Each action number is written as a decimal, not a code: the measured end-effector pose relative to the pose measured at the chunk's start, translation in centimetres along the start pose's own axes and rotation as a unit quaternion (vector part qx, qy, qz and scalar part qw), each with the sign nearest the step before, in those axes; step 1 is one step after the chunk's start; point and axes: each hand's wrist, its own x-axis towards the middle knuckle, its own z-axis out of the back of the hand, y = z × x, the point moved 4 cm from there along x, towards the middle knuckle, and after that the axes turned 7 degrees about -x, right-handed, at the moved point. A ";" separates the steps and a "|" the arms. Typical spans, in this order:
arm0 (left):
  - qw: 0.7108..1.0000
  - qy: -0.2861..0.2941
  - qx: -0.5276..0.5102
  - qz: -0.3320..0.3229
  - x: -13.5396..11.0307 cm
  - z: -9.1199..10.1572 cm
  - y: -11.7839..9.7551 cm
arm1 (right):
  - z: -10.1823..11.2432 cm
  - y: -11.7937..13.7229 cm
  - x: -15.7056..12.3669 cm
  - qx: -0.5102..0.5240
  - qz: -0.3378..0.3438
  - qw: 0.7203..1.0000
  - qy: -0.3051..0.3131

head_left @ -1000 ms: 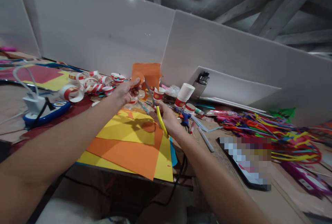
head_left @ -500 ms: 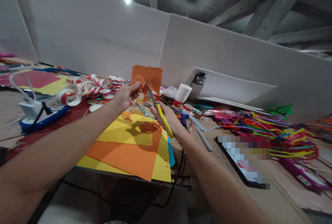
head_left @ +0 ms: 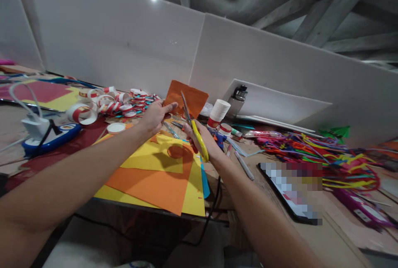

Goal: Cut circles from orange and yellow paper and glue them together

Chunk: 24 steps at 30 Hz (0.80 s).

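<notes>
Watching remotely, I see the yellow-handled scissors [head_left: 194, 126] raised above the worktable [head_left: 267, 195], long axis slanting, blade tips pointing up and slightly left, across the orange paper [head_left: 194, 97]. My right hand [head_left: 209, 138] curls around their handles; my left hand [head_left: 156, 116] pinches the paper's lower-left side.

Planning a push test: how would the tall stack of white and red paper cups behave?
The white and red paper cup stack would probably tip: it stands tall on a narrow base. It is likely light for its size, since it looks like nested paper. If toppled, it might roll, being round.
</notes>
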 end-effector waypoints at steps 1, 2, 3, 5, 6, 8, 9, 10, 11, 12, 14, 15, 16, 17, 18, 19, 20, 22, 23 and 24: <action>1.000 0.005 -0.007 0.008 -0.1 -0.1 0.1 | 0.0 0.0 0.0 0.016 -0.009 1.000 0.001; 1.000 0.008 -0.014 0.019 -0.2 -0.2 0.3 | -0.1 -0.1 0.1 0.033 -0.020 0.999 0.001; 0.999 0.009 -0.021 0.030 -0.3 -0.3 0.4 | -0.1 -0.2 0.1 0.048 -0.030 0.998 0.000; 0.998 0.005 -0.031 0.051 -0.4 -0.4 0.7 | -0.2 -0.4 0.3 0.068 -0.040 0.997 0.002; 0.998 0.001 -0.034 0.058 -0.5 -0.4 0.8 | -0.3 -0.5 0.3 0.075 -0.041 0.996 0.005; 0.997 -0.003 -0.039 0.065 -0.6 -0.4 1.0 | -0.3 -0.7 0.4 0.080 -0.036 0.996 0.009; 0.997 -0.001 -0.040 0.065 -0.6 -0.5 1.1 | -0.3 -0.8 0.4 0.076 -0.032 0.997 0.010; 0.997 0.004 -0.041 0.064 -0.6 -0.5 1.1 | -0.3 -1.0 0.5 0.069 -0.029 0.997 0.008; 0.997 0.011 -0.042 0.063 -0.6 -0.5 1.2 | -0.3 -1.2 0.5 0.061 -0.027 0.998 0.005; 0.997 0.018 -0.043 0.063 -0.6 -0.6 1.3 | -0.3 -1.3 0.5 0.053 -0.026 0.998 0.004; 0.997 0.027 -0.045 0.064 -0.6 -0.6 1.5 | -0.2 -1.5 0.5 0.046 -0.025 0.999 0.000; 0.996 0.031 -0.046 0.065 -0.7 -0.7 1.6 | -0.2 -1.6 0.6 0.046 -0.027 0.999 -0.005; 0.996 0.032 -0.047 0.066 -0.7 -0.7 1.6 | -0.2 -1.7 0.6 0.046 -0.031 0.998 -0.009; 0.996 0.033 -0.047 0.067 -0.7 -0.7 1.7 | -0.3 -1.8 0.6 0.047 -0.035 0.998 -0.010; 0.996 0.032 -0.048 0.068 -0.7 -0.7 1.7 | -0.3 -1.8 0.7 0.048 -0.038 0.998 -0.011; 0.996 0.032 -0.049 0.070 -0.8 -0.7 1.7 | -0.4 -1.9 0.7 0.050 -0.041 0.998 -0.013; 0.996 0.031 -0.050 0.071 -0.8 -0.7 1.7 | -0.5 -2.0 0.7 0.052 -0.041 0.998 -0.014; 0.996 0.030 -0.051 0.073 -0.8 -0.7 1.7 | -0.5 -2.2 0.8 0.052 -0.036 0.998 -0.021; 0.995 0.032 -0.051 0.074 -0.8 -0.6 1.7 | -0.5 -2.2 0.8 0.048 -0.032 0.998 -0.028; 0.995 0.033 -0.051 0.074 -0.8 -0.6 1.7 | -0.4 -2.3 0.7 0.041 -0.028 0.998 -0.032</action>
